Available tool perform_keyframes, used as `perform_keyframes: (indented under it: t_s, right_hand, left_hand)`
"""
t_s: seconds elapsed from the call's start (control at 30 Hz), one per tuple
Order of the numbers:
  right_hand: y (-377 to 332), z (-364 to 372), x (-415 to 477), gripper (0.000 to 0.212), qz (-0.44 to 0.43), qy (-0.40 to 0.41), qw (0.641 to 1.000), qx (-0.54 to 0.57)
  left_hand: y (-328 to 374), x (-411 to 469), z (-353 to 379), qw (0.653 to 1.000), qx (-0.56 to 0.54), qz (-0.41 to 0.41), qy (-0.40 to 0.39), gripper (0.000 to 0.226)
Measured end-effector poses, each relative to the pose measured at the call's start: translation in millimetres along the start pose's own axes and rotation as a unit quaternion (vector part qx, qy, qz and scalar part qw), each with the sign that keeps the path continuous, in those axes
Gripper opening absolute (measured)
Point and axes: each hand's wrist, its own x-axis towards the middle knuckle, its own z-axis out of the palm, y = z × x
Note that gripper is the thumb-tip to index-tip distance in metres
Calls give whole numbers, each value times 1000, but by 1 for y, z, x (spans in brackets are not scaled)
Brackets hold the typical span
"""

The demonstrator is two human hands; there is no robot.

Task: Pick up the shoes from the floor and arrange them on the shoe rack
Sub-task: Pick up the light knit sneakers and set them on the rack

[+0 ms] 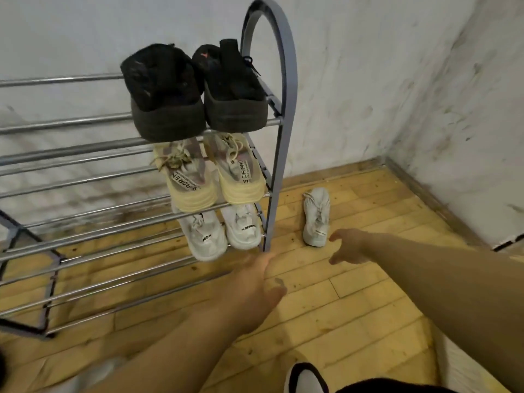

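A metal shoe rack point(283, 89) stands against the wall. Its top tier holds a pair of black shoes point(195, 89), the tier below a pair of cream sneakers point(209, 171), and a lower tier a pair of white sneakers point(224, 234). A single white sneaker point(316, 217) lies on the floor to the right of the rack. My right hand point(347, 246) reaches toward its heel with fingers spread, apart from it. My left hand point(259, 282) hovers empty near the rack's right foot, fingers relaxed.
The wooden floor point(354, 293) runs to a wall corner with a skirting board point(425, 194) at the right. The rack's bars extend left with nothing on them. A shoe on my foot point(306, 378) shows at the bottom edge.
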Motion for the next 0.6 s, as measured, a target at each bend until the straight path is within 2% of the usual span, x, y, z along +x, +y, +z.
perform_keyframes:
  t_s: [0.2,0.37,0.47,0.6]
  right_hand:
    - [2,12,110,85,-29,61,998,20]
    - [8,30,187,82,-29,86,995,43]
    - [10,42,197,72,-17,105,993,59]
    - [0,43,163,53,-20,192,974,123]
  left_hand:
    - [-42,52,21,996,-66,-57,-4,68]
    - [-80,77,31,994,-69,-84,-26,68]
    - [-94,80,33,992,-75,-99,-36,68]
    - [-96,80,34,992,-79,-101,-18,66]
